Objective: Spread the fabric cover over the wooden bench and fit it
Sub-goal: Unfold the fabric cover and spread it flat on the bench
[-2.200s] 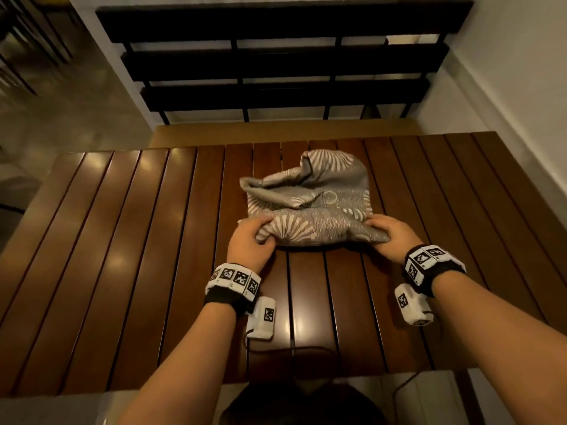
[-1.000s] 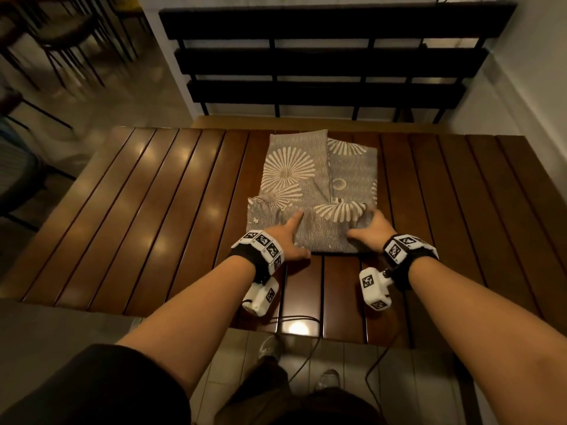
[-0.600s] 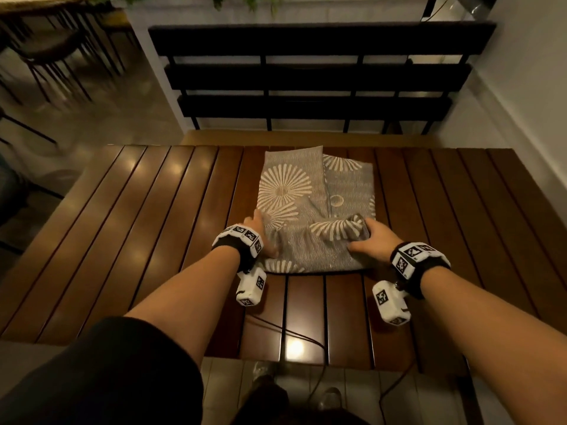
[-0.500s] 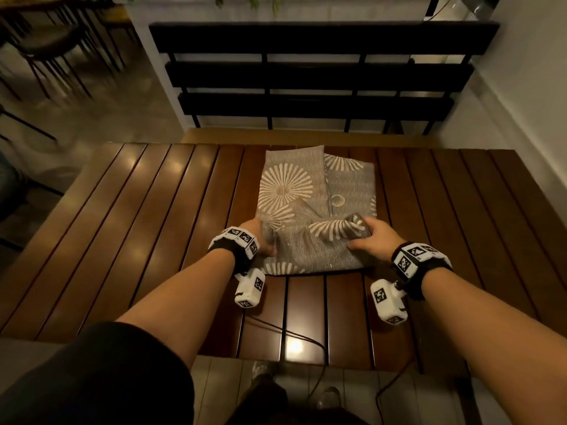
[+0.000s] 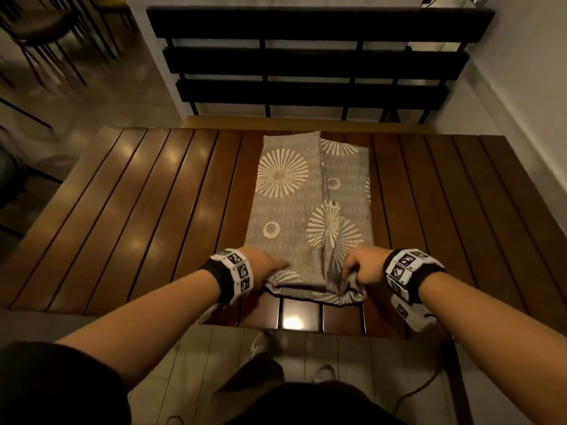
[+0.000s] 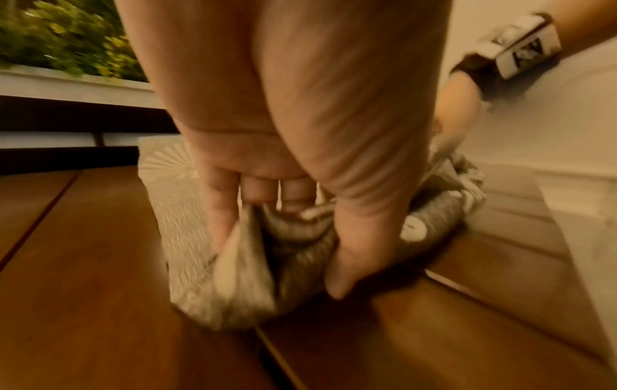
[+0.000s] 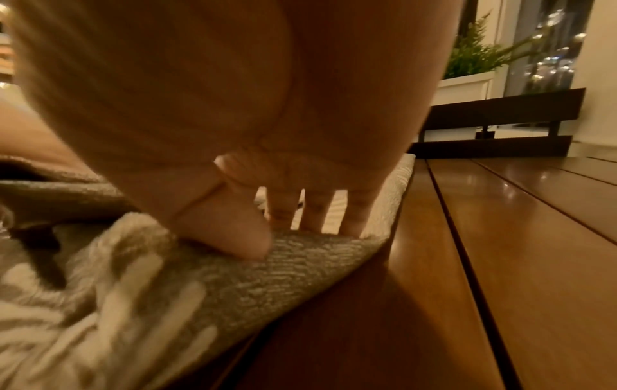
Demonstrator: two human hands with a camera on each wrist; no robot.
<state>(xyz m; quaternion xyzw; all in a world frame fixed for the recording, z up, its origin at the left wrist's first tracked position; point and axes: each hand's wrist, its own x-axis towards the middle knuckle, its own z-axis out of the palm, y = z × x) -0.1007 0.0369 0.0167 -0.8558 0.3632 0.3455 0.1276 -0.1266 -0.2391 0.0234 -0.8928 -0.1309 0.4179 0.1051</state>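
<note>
A grey fabric cover (image 5: 294, 210) with white sunburst prints lies as a long folded strip across the middle of the slatted wooden bench (image 5: 153, 216). My left hand (image 5: 267, 268) grips the cover's near left corner; in the left wrist view the fingers (image 6: 220, 211) and thumb bunch the fabric cover (image 6: 240, 277). My right hand (image 5: 362, 268) pinches the near right corner; in the right wrist view the thumb presses on the lifted fabric cover (image 7: 284, 269) with the fingers (image 7: 315, 213) behind it. The near edge is bunched and raised off the bench (image 7: 501, 264).
A dark slatted backrest or rail (image 5: 306, 65) stands beyond the bench's far edge. A white wall (image 5: 521, 102) runs along the right. Chairs (image 5: 46, 32) stand on the floor at the far left. My feet and a cable (image 5: 423, 384) are on the tiled floor below.
The bunched cover has been unfolded away from me into a longer, flatter strip. Both hands have shifted from the folds to the near corners and drawn them toward the bench's front edge.
</note>
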